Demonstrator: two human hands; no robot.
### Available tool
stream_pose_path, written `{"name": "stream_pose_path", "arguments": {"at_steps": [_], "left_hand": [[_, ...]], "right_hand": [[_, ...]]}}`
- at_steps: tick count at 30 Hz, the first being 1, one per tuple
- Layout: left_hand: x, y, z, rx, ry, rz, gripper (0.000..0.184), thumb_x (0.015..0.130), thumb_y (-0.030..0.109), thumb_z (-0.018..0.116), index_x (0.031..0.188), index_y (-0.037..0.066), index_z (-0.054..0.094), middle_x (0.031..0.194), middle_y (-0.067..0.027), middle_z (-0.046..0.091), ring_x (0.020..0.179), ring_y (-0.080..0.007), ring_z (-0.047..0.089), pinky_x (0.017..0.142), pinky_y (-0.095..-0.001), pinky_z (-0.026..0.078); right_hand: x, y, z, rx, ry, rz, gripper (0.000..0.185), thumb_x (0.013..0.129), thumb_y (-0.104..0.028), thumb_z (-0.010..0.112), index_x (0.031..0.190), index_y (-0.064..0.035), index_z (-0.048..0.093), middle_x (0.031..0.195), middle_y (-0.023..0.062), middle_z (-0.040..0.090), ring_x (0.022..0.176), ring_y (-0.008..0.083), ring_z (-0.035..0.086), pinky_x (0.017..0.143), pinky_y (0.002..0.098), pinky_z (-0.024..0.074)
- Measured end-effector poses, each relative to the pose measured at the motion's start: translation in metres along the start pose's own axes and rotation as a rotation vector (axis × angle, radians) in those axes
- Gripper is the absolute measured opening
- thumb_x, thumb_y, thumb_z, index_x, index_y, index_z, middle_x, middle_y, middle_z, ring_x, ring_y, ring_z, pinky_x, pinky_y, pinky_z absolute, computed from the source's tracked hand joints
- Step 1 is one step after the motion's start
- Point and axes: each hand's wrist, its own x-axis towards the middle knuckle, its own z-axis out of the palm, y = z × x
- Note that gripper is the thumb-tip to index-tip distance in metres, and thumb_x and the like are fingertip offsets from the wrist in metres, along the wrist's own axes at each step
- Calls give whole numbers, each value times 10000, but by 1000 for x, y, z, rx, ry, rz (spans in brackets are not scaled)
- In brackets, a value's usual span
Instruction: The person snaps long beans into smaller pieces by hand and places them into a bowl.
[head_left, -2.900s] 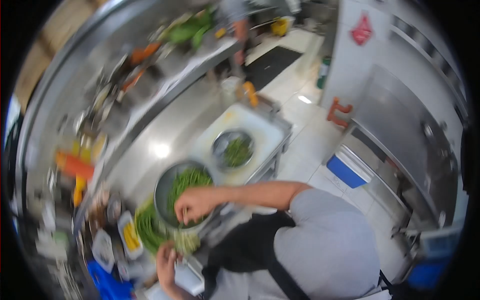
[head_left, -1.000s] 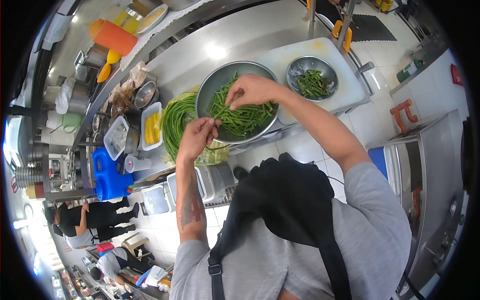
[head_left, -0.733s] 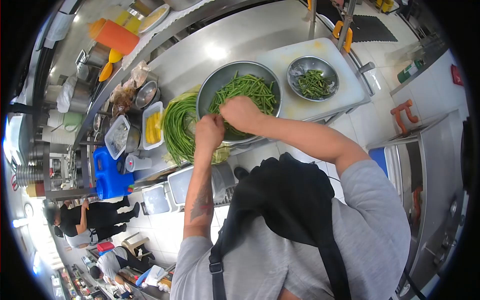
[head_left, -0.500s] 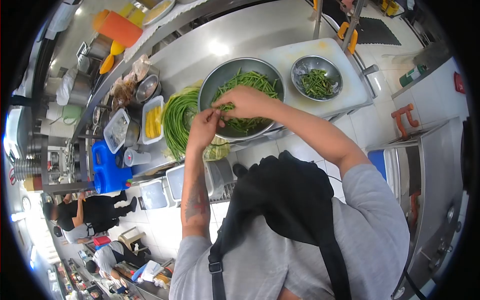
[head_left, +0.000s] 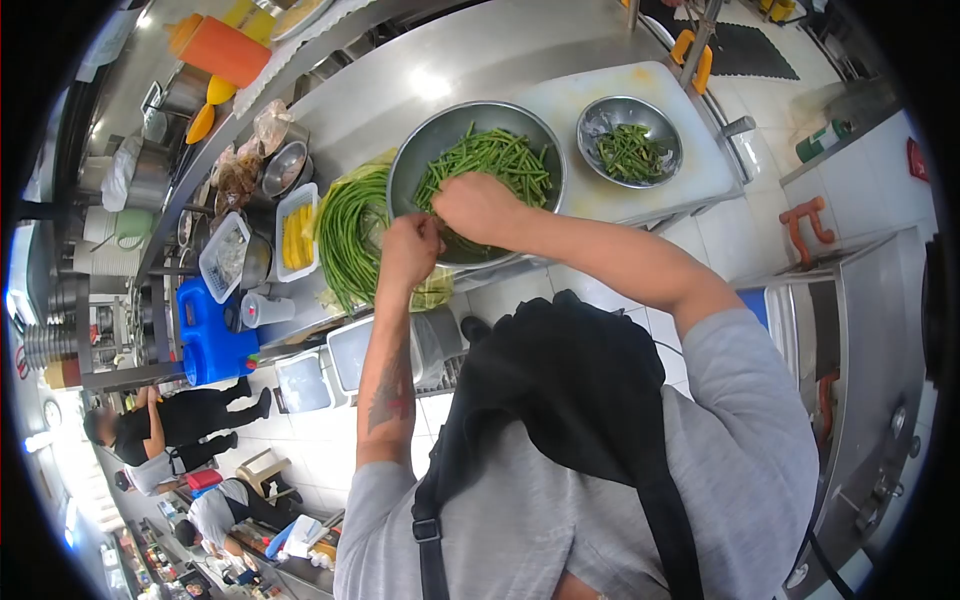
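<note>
My left hand [head_left: 408, 250] is closed in a pinch at the near left rim of a large metal bowl [head_left: 402, 170], on a long bean that the fingers mostly cover. Close beside it, my right hand [head_left: 482, 210] is curled shut over the bowl, also on a long bean, its fingertips partly hidden. Short pieces of green bean [head_left: 495, 160] fill much of this bowl. Left of it lies a coiled bunch of uncut long beans [head_left: 345, 235] on yellowish-green wrapping.
A smaller metal bowl [head_left: 590, 125] of bean pieces stands on a white cutting board [head_left: 560, 95] at right. Left are a tub of yellow pieces [head_left: 297, 240], a clear container [head_left: 225, 262] and a blue jug [head_left: 212, 335]. Other people [head_left: 180, 430] are at lower left.
My hands have drawn slightly apart, the left lower and the right a little right. The whole view has shifted slightly.
</note>
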Motion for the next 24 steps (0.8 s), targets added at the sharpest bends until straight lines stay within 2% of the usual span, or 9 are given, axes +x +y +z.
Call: {"name": "stream_pose_path", "arguments": {"at_steps": [3,7,9,11,14,19,21,23,24], "left_hand": [[1,13,-1,24,46,-47,278,955,179,560,894,-38,723,646,-136,678,629,-215,689,637,-340,519],[0,-4,-9,-138,-3,10,316,1013,197,502,991,-20,731,645,-42,648,542,-134,566,555,-289,458],[3,-2,-22,-360,-111,-109,301,1012,180,499,988,-23,720,665,-36,643,560,-121,565,565,-269,459],[4,3,-27,-585,-217,-225,285,1011,163,496,986,-27,708,686,-30,638,579,-109,564,576,-249,461],[0,9,-29,-815,-259,-265,314,1046,198,487,1068,-46,683,743,-27,622,612,-76,503,561,-224,398],[-2,-6,-30,-680,-302,-101,291,1035,184,507,1074,-41,688,743,-20,618,620,-73,518,569,-225,414],[3,-1,-26,-667,-331,-74,280,1031,173,511,1067,-35,694,734,-11,615,611,-74,526,572,-229,431],[8,2,-20,-490,-249,-125,267,1012,192,547,1024,-14,717,692,-30,636,580,-102,555,567,-270,460],[12,2,-12,-487,-250,-122,267,1012,192,547,1024,-14,717,692,-30,636,580,-102,555,567,-270,460]], "right_hand": [[10,9,20,-89,-7,28,97,737,-129,688,751,-50,742,767,177,707,759,323,726,656,419,585],[23,48,16,-76,-92,114,138,717,-75,716,851,-59,744,919,158,710,897,327,711,782,433,577],[13,39,-3,-76,253,-59,182,782,-136,733,959,-121,774,1028,128,726,937,323,699,822,436,558],[16,33,-28,492,-126,3,217,824,-209,751,1033,-155,779,1041,98,741,901,291,705,797,406,553],[19,43,-39,551,-287,112,239,821,-240,771,1030,-125,776,951,93,754,858,252,713,772,373,545],[7,72,-41,694,-237,150,233,815,-241,770,988,-85,774,866,75,759,813,207,728,716,321,552],[11,60,-39,914,-391,173,268,838,-229,771,1023,-36,755,881,109,759,793,177,715,697,314,541],[5,39,-36,839,-349,173,217,872,-198,714,967,-5,740,832,141,737,782,216,721,677,323,556],[0,27,-25,406,-170,98,169,826,-152,699,910,-10,736,829,155,728,784,251,725,676,356,571]]}}
